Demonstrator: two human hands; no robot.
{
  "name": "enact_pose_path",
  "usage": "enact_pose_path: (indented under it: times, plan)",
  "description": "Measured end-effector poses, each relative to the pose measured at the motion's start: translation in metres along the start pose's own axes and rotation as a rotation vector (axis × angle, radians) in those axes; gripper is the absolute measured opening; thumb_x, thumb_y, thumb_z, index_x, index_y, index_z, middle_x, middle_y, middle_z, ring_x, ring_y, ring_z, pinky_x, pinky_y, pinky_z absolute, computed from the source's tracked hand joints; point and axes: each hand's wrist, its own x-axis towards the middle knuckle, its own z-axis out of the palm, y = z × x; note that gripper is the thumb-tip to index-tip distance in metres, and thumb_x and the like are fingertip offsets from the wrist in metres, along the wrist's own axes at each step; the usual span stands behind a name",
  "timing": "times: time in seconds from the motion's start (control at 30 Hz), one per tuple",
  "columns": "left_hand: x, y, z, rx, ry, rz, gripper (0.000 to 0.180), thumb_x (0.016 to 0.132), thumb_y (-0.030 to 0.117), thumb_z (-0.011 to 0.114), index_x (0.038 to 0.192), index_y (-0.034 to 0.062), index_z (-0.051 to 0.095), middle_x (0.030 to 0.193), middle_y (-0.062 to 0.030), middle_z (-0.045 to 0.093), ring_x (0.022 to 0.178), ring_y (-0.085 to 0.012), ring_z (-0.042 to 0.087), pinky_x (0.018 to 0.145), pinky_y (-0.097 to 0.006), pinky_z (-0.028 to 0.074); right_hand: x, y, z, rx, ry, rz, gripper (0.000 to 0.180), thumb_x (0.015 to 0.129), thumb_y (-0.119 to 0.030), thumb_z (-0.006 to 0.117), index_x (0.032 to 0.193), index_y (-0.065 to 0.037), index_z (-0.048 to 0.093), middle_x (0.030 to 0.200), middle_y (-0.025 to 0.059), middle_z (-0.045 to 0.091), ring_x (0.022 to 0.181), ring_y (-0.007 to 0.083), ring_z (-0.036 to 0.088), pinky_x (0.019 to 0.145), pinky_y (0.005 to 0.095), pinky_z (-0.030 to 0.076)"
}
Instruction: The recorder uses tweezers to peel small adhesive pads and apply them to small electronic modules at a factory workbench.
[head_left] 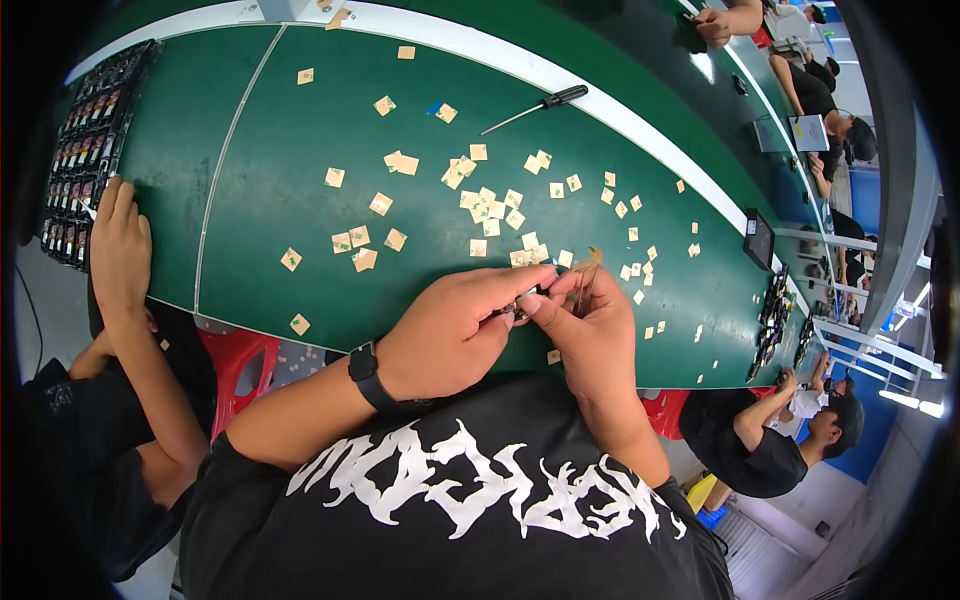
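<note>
Close in front of my chest, both hands meet over the green table (300, 130). My left hand (450, 325), with a black band on its wrist, is closed around a small dark part (520, 303) with shiny bits, mostly hidden by the fingers. The fingers of my right hand (597, 330) are pinched together at the same part's right side. A thin brownish strip (590, 262) sticks up from the right fingers; its kind is unclear. Just beyond my fingertips lie several small tan paper squares (530, 240), some overlapping.
A black-handled screwdriver (540, 107) lies near the far edge. At left, another person's hand (120, 245) touches a black tray (80, 160) of small parts. Dark parts (770, 325) are heaped at the right end, near a seated person (765, 435) and a black box (758, 238).
</note>
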Motion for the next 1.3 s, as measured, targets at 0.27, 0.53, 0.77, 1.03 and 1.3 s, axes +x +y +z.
enact_pose_path:
  times: [0.27,0.53,0.77,1.03,1.3]
  plan:
    - [0.000,0.001,-0.003,-0.319,-0.091,-0.169,0.053,0.093,-0.011,0.042,0.145,-0.0020,0.046,0.137,-0.0134,0.058,0.114,-0.0167,0.062,0.103,-0.033,0.050,0.006,0.002,-0.009,0.030,-0.099,-0.044,0.021,0.083,0.005,0.076,0.088,-0.002,0.056,0.088,0.0023,0.062,0.072,0.0023,0.053,0.061,0.0181,0.046]
    - [0.004,0.006,-0.001,-0.827,0.106,-0.271,0.054,0.094,-0.007,0.048,0.147,-0.0010,0.042,0.143,-0.0152,0.052,0.120,-0.0183,0.059,0.104,-0.035,0.048,-0.005,0.011,0.002,-0.635,0.097,-0.679,0.020,0.079,0.006,0.075,0.097,-0.003,0.071,0.093,0.0073,0.064,0.072,0.0159,0.063,0.062,0.0276,0.050]
    - [0.005,0.002,0.000,-0.754,0.150,-0.223,0.054,0.093,-0.010,0.050,0.145,0.0017,0.045,0.144,-0.0143,0.051,0.121,-0.0161,0.056,0.099,-0.031,0.049,-0.006,0.013,0.009,-0.641,0.040,-0.645,0.039,0.079,0.012,0.065,0.116,-0.001,0.067,0.096,0.0116,0.063,0.072,0.0209,0.063,0.064,0.0295,0.052]
    - [0.003,0.001,-0.002,-0.770,0.147,-0.216,0.051,0.093,-0.010,0.047,0.144,0.0011,0.045,0.144,-0.0160,0.052,0.121,-0.0174,0.057,0.096,-0.031,0.050,-0.005,0.010,0.010,-0.749,-0.008,-0.752,0.041,0.080,0.012,0.062,0.120,-0.001,0.064,0.096,0.0131,0.063,0.073,0.0238,0.064,0.064,0.0313,0.052]
    - [0.003,0.002,-0.004,-0.913,0.191,-0.256,0.049,0.096,-0.007,0.047,0.144,0.0002,0.044,0.146,-0.0176,0.050,0.128,-0.0253,0.056,0.103,-0.034,0.050,-0.010,-0.008,-0.001,-0.820,-0.123,-0.676,0.040,0.082,0.006,0.068,0.121,-0.003,0.066,0.092,0.0101,0.062,0.067,0.0194,0.062,0.059,0.0302,0.050]
